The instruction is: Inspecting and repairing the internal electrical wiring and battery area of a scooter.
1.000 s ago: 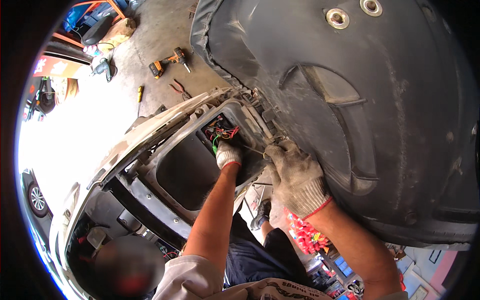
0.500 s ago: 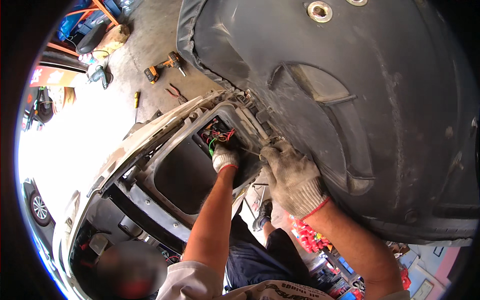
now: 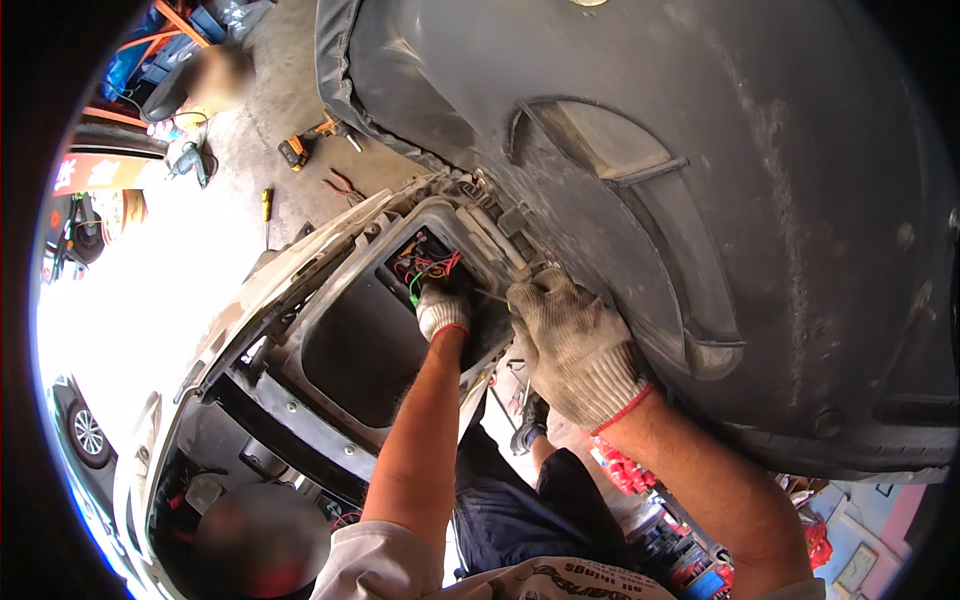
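Note:
My left hand (image 3: 442,310), in a pale knitted glove with a red cuff, reaches into a dark recessed compartment (image 3: 362,350) of a vehicle body. Its fingers are bent at a bundle of red, black and green wires (image 3: 430,262), and the fingertips are partly hidden there. To the right, my right hand (image 3: 578,350), in a dirtier glove of the same kind, is closed around a thin rod-like tool. Only the slim shaft (image 3: 490,294) of this tool shows, pointing left toward the left hand; the glove covers its other end.
A large dark moulded panel (image 3: 760,210) rises close on the right. On the floor beyond lie an orange-black cordless drill (image 3: 296,152), red-handled pliers (image 3: 343,187) and a yellow screwdriver (image 3: 267,205). Red items (image 3: 625,470) are below right.
The whole view has shifted slightly, with the panel and floor tools sitting further left and up. Both hands keep nearly the same places at the compartment.

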The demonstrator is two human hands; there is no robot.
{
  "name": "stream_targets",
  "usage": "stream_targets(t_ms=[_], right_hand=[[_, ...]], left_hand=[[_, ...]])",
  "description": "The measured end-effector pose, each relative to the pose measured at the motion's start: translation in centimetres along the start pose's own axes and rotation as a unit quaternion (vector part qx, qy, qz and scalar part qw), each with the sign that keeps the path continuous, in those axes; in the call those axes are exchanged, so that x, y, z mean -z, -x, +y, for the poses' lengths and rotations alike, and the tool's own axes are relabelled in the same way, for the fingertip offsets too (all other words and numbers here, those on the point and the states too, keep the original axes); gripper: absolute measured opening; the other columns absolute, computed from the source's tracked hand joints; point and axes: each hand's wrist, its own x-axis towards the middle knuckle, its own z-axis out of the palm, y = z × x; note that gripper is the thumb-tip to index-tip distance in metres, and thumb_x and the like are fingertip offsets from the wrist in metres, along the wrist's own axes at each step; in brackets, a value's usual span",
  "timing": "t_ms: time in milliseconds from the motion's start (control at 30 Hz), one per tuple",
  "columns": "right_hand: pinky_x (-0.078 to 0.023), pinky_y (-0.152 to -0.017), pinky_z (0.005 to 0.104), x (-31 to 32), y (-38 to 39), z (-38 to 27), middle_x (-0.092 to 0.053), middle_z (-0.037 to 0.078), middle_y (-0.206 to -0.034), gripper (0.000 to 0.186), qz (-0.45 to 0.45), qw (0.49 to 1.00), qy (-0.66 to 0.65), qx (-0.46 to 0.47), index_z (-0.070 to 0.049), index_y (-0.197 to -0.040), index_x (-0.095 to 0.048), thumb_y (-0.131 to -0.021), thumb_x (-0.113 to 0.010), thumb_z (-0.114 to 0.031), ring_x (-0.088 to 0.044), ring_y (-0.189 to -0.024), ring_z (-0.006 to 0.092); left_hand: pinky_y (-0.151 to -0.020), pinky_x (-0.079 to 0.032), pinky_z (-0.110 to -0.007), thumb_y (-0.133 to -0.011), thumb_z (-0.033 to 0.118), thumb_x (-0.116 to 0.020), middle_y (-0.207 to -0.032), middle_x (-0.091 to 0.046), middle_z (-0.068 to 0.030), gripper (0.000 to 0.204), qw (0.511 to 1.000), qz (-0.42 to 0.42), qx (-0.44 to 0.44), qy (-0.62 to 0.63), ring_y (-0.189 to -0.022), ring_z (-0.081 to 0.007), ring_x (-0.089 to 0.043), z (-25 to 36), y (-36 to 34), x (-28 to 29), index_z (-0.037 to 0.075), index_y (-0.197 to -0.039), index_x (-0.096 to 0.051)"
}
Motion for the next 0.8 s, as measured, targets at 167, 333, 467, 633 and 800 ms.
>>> stream_targets(t_ms=[167, 333, 467, 633, 800], right_hand=[[-0.052, -0.068, 0.0412, 0.0, -0.1, -0.2, -0.058, 0.013, -0.102, 0.024, -0.040, 0.999, 0.011, -0.020, -0.010, -0.105, -0.057, -0.083, -0.061, -0.019, -0.063, -0.082, 0.0312], [-0.052, -0.069, 0.0407, 0.0, 0.0, -0.1, -0.058, 0.013, -0.103, 0.025, -0.014, 1.000, 0.006, -0.007, -0.010, -0.106, -0.057, -0.083, -0.061, -0.018, -0.064, -0.082, 0.0312], [-0.053, -0.069, 0.0406, 0.0, -0.1, -0.3, -0.058, 0.013, -0.103, 0.025, -0.004, 1.000, -0.005, 0.001, -0.011, -0.107, -0.057, -0.084, -0.061, -0.019, -0.064, -0.082, 0.0310], [-0.052, -0.068, 0.0422, 0.0, 0.0, 0.1, -0.058, 0.013, -0.102, 0.023, -0.008, 1.000, -0.010, -0.009, -0.011, -0.105, -0.057, -0.084, -0.061, -0.018, -0.063, -0.082, 0.0318], [-0.051, -0.067, 0.0435, 0.0, 0.0, -0.1, -0.058, 0.013, -0.101, 0.023, 0.011, 1.000, -0.013, 0.007, -0.011, -0.106, -0.057, -0.084, -0.060, -0.017, -0.063, -0.081, 0.0328]], left_hand=[[-0.079, -0.051, -0.044, -0.077, 0.043, -0.065, -0.100, -0.067, -0.0207, 0.043, 0.999, 0.032, -0.003, -0.005, -0.097, -0.0372, -0.063, -0.7, -0.4, -0.5, 0.009, -0.103, -0.068], [-0.078, -0.051, -0.045, -0.079, 0.045, -0.062, -0.098, -0.067, -0.0208, 0.044, 0.998, 0.051, -0.027, 0.017, -0.095, -0.0376, -0.064, -0.9, -0.4, -0.9, 0.008, -0.101, -0.069], [-0.079, -0.051, -0.044, -0.078, 0.045, -0.063, -0.100, -0.067, -0.0208, 0.044, 0.999, 0.025, -0.019, -0.005, -0.096, -0.0371, -0.064, -1.3, -1.0, -0.6, 0.009, -0.103, -0.068], [-0.083, -0.050, -0.045, -0.085, 0.034, -0.060, -0.106, -0.066, -0.0203, 0.037, 1.000, -0.020, 0.008, 0.007, -0.100, -0.0382, -0.062, 1.3, 0.9, 0.9, 0.009, -0.111, -0.064], [-0.082, -0.051, -0.044, -0.085, 0.033, -0.061, -0.105, -0.066, -0.0201, 0.037, 0.999, -0.030, -0.036, 0.003, -0.099, -0.0374, -0.063, -0.4, -0.3, 0.2, 0.008, -0.112, -0.064]])
